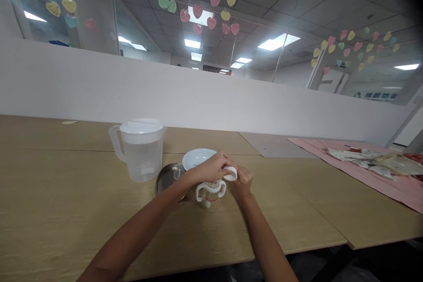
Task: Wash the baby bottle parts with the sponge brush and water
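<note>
A white ring-shaped piece (230, 173) is held between my two hands, just above and right of a clear bottle. My left hand (213, 168) reaches over the bottle and has its fingers closed on the ring's left side. My right hand (243, 179) is closed at the ring's right side; what its fingers grip is hidden. The bottle (210, 194) stands upright on the table with a white handle on each side and red print on its front. Its top is partly covered by my left hand.
A lidded plastic pitcher (143, 156) stands left on the wooden table (82, 211). Behind my hands sits a white bowl (194, 157). A round metal tray (162, 180) holds a small clear cup (179, 171). Packets (380, 161) lie on a pink cloth (350, 169) at right.
</note>
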`<state>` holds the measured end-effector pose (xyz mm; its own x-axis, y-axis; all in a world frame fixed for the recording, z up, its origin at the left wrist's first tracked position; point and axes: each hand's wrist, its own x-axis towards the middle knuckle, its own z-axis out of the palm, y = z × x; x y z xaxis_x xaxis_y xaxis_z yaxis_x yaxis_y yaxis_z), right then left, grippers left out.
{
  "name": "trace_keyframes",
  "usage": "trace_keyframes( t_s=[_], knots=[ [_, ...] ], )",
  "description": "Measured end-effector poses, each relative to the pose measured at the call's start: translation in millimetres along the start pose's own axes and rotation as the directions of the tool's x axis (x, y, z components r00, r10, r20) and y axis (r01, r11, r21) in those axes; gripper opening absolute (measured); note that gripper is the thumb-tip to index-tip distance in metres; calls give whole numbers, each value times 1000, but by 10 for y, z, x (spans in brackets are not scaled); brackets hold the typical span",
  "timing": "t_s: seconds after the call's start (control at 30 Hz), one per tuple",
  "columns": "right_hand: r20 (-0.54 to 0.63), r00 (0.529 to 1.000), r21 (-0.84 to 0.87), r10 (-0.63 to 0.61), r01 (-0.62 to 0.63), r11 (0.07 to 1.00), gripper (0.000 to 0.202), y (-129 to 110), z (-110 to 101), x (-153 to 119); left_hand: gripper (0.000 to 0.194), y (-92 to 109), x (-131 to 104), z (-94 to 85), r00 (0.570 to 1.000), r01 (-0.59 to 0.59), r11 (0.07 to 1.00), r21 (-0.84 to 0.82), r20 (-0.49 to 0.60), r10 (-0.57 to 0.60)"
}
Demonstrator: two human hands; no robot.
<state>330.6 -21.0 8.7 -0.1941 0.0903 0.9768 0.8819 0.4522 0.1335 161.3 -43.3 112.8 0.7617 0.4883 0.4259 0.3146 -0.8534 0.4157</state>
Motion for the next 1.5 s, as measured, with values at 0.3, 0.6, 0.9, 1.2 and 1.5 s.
trace_keyframes(
  t_s=[0.3, 0.6, 0.9, 1.2, 1.5],
  knots=[
    [-7, 1000, -42, 24, -24, 999, 16, 42, -34, -13, 25, 1, 55, 13, 996, 73, 981, -181, -36, -81],
    [49, 930, -161, 365, -354, 921, 33, 80, 79, -124, 22, 14, -44, -204, 946, 159, 976, -146, -261, -193],
    [70, 919, -115, 388, -379, 918, 31, 56, 145, -149, 24, -84, -299, 54, 937, 145, 953, 265, -346, -46],
    [72, 908, -82, 412, -407, 910, 28, 6, 111, -111, 30, -249, -592, 451, 891, -112, 976, 188, -417, 182],
    [184, 883, 238, 432, -466, 852, 28, -213, -8, -21, 38, -328, -684, 582, 876, -71, 974, 214, -454, 164]
  ],
)
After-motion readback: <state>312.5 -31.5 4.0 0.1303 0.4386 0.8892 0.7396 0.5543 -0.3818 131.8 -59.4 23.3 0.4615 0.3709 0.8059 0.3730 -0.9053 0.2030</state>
